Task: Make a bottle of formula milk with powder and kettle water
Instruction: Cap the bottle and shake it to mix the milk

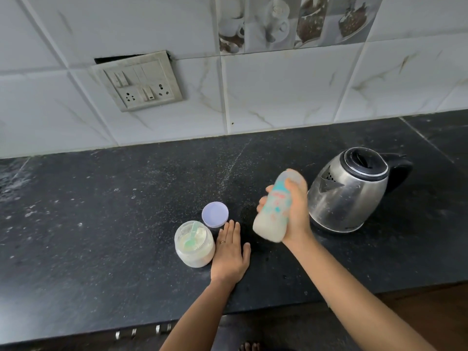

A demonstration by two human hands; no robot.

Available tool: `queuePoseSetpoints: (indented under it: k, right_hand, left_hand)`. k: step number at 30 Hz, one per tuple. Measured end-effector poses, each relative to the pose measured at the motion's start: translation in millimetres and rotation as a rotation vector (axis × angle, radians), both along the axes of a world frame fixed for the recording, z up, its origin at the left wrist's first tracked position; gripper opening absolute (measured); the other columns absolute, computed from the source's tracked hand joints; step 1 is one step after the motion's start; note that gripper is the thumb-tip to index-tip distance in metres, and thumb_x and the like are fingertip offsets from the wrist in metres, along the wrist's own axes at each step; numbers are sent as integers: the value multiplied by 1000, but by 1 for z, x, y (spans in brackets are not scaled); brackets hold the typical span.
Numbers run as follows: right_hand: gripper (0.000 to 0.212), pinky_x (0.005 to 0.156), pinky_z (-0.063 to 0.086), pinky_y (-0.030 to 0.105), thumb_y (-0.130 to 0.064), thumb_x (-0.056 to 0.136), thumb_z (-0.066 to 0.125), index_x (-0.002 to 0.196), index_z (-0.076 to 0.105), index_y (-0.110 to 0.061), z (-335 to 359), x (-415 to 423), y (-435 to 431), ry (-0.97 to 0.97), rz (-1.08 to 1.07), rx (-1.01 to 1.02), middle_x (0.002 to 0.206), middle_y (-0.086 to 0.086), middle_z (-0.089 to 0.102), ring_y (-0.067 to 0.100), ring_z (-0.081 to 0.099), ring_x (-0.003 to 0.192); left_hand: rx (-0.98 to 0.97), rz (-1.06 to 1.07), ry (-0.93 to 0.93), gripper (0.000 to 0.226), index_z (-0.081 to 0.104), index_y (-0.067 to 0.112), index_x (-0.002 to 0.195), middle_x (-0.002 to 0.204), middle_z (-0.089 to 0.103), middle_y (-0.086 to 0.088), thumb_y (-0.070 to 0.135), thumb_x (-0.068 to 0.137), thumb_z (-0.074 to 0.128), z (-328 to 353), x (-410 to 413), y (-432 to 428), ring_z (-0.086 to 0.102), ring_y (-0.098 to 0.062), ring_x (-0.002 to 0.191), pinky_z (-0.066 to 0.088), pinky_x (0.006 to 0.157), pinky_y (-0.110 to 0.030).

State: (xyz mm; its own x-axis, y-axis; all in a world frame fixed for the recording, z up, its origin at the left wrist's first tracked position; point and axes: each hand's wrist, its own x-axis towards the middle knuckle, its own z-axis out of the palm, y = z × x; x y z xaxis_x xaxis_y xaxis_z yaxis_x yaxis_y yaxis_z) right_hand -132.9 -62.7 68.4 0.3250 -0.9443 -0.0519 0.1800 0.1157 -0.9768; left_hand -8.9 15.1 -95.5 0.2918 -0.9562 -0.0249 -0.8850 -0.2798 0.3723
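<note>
I see the bottle (pixel 274 211), tilted and blurred, with milky liquid inside, held above the desk (pixel 101 224) by the right hand (pixel 297 216), fingers wrapped around it. The kettle (pixel 352 191) stands at its 3 o'clock. At 8 o'clock the left hand (pixel 229 257) lies flat, fingers straight, just beside the open powder jar (pixel 194 245). The purple lid (pixel 215 214) sits at the jar's 1 o'clock.

The right hand (pixel 296 214) grips the bottle (pixel 276 209) round its body. The bottle is tilted with its top toward 1 o'clock. It is blurred, and white liquid fills its lower part. The kettle (pixel 352 191) stands on the counter (pixel 101 224) at 3 o'clock of the bottle, handle toward 3 o'clock. The left hand (pixel 230 254) lies flat on the counter, fingers straight, at 3 o'clock of the open jar (pixel 194 252), just beside it. The jar holds white powder and a green scoop (pixel 191 236). The lid (pixel 215 214) lies at 1 o'clock of the jar.
</note>
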Motion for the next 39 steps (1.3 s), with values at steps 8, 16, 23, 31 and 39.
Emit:
queuePoseSetpoints:
  k: [8, 16, 23, 31, 39]
  right_hand:
    - [18, 51, 48, 31, -24, 92, 51, 107, 52, -13, -5, 2, 0, 14, -40, 46, 72, 11, 54, 23, 53, 51]
    - [38, 52, 50, 36, -19, 83, 56, 120, 48, -22, -8, 3, 15, -17, 204, 36, 78, 15, 57, 29, 55, 52]
    - [32, 52, 49, 31, -32, 86, 58, 108, 49, -11, -13, 16, 3, -133, -17, 242, 77, 13, 52, 23, 54, 52]
    - [26, 49, 47, 26, -35, 87, 57, 83, 50, -10, 5, 21, -13, -364, -117, 308, 69, 6, 48, 17, 52, 48]
    - [29, 52, 49, 28, -29, 86, 58, 102, 51, -7, -10, 25, -3, -158, -124, 225, 76, 10, 51, 21, 54, 52]
  left_hand:
    - [-17, -12, -15, 80, 13, 7, 153, 161, 9, -9, 51, 87, 2, 1, 1, 1, -1, -18, 149, -11, 117, -28]
    - [37, -38, -56, 68, 11, 7, 153, 162, 7, -11, 45, 97, 19, -8, 4, -1, -4, -19, 149, -11, 118, -32]
    - [-33, -26, 5, 72, 12, 8, 153, 162, 8, -9, 47, 93, 11, -1, 2, 1, -1, -18, 149, -12, 117, -29]
    - [-42, -19, 19, 77, 12, 7, 153, 162, 6, -8, 49, 89, 6, 4, 1, 3, -2, -18, 149, -15, 114, -26]
    - [-38, -16, 12, 71, 22, 4, 151, 159, 17, -12, 45, 94, 18, 2, 2, 1, 10, -22, 148, -4, 118, -36]
